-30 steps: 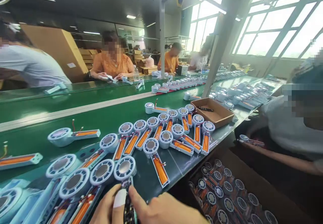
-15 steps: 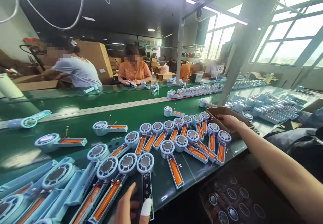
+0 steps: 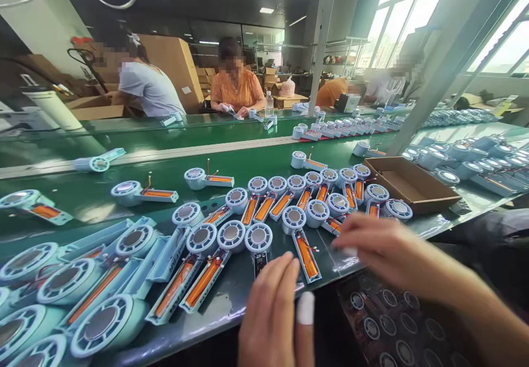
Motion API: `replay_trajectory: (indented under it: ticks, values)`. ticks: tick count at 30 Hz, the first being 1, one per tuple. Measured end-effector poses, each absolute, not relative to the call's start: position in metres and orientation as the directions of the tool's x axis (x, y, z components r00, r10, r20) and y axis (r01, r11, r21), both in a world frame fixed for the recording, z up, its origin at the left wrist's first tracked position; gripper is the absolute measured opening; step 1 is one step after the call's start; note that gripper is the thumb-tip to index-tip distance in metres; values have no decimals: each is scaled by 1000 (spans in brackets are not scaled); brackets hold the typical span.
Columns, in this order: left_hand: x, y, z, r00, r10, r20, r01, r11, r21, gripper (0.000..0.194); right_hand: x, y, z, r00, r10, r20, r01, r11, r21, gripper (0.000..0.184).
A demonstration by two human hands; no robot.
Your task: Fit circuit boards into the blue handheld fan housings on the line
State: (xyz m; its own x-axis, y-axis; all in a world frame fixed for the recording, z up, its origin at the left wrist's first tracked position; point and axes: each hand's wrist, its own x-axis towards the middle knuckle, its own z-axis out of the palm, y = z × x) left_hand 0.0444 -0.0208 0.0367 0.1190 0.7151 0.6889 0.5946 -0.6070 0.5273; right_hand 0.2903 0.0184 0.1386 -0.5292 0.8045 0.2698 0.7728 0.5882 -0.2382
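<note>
My left hand [image 3: 275, 312], a white cover on its thumb [image 3: 306, 307], lies over the handle of a light-blue round-headed unit [image 3: 259, 238]. Its fingers are stretched out together, thumb apart, and they hide most of the black circuit board [image 3: 260, 263] in that handle. To the right, my right hand [image 3: 384, 251] hangs over the table edge, blurred, fingertips drawn together; what they hold, if anything, cannot be made out. Between the hands lies a similar unit [image 3: 306, 255] with an orange battery in its open handle.
Many light-blue units [image 3: 201, 237] crowd the green work surface [image 3: 136, 160] on the left and centre. A shallow cardboard box [image 3: 413, 185] stands at right beside more units [image 3: 467, 155]. Below the edge, units fill a dark container [image 3: 372, 323]. A co-worker in orange [image 3: 237, 88] sits opposite.
My right hand has left the cardboard box and come leftward, close to my left hand. My left hand's fingers now cover the circuit board. The camera view has turned and shifted.
</note>
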Motion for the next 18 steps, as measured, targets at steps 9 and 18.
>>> replay_trajectory:
  ticks: [9, 18]
  values:
    - [63, -20, 2, 44, 915, 400, 498, -367, 785, 34, 227, 34, 93, -197, 930, 311, 826, 329, -459, 21]
    - [46, -22, -17, 106, 845, 524, 652, -457, 605, 32, 224, 46, 59, -458, 763, 456, 842, 537, -53, 25]
